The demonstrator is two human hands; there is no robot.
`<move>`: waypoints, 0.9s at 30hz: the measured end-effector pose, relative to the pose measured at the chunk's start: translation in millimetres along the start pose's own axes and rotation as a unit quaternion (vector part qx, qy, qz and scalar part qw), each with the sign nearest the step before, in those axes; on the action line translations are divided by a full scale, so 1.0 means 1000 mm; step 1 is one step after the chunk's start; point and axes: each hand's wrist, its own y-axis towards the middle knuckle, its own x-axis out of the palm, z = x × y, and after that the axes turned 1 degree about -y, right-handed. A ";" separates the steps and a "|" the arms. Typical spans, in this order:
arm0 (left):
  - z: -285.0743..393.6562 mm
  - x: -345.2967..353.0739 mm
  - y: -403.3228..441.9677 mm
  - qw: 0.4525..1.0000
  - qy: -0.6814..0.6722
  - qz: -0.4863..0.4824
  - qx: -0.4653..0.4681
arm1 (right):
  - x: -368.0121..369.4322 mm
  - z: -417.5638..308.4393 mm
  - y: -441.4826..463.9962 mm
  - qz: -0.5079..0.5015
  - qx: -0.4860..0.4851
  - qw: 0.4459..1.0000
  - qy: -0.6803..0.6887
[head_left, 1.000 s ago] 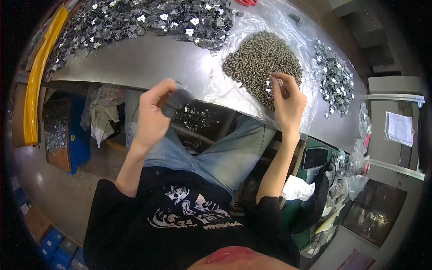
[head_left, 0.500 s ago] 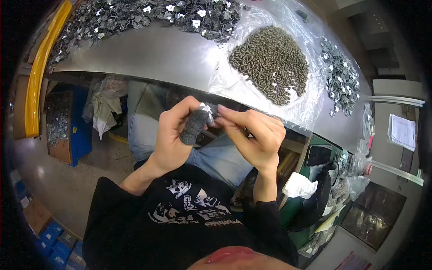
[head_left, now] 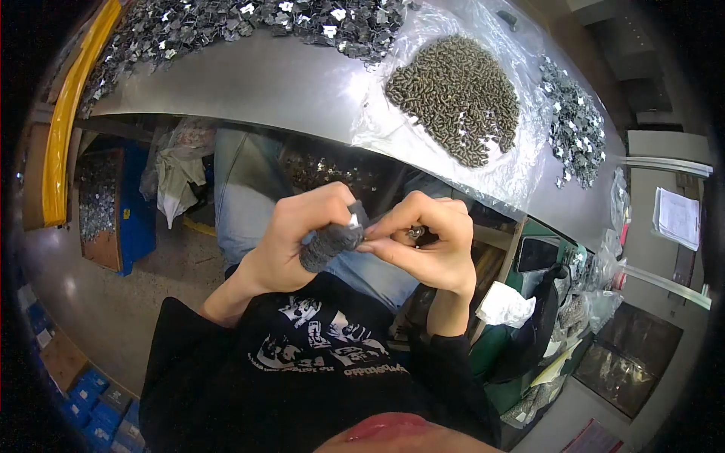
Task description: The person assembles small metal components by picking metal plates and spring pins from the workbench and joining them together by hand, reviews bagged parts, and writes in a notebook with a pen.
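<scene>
My left hand (head_left: pixel 298 238) is closed around a dark grey fabric-like piece (head_left: pixel 328 248), with a small shiny metal part (head_left: pixel 353 221) at its upper end near my thumb. My right hand (head_left: pixel 430 238) meets it there, thumb and forefinger pinched together at the metal part. What lies between those fingertips is too small to make out. Small metal screws (head_left: pixel 414 234) show in the curl of my right hand's other fingers. Both hands are over my lap, below the bench edge.
On the metal bench (head_left: pixel 249 87) lie a heap of screws (head_left: pixel 457 94) on clear plastic, a large pile of dark metal pieces (head_left: pixel 302 23) and a smaller pile (head_left: pixel 575 128). A phone (head_left: pixel 538 254) and white tissue (head_left: pixel 506 305) are at the right.
My right hand has come from the screw heap to my left hand. Over the last half second both hands have dropped slightly, still together at the metal part.
</scene>
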 end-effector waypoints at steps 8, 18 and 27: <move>0.002 -0.006 -0.002 0.999 -0.021 -0.048 -0.012 | 0.004 0.003 -0.009 -0.005 0.018 1.000 0.017; 0.004 -0.006 -0.001 0.996 0.092 -0.013 0.012 | 0.015 0.009 -0.015 -0.005 -0.002 1.000 0.022; -0.024 -0.002 -0.025 0.903 -0.266 -0.263 -0.214 | 0.017 0.011 -0.007 0.008 -0.210 0.971 -0.115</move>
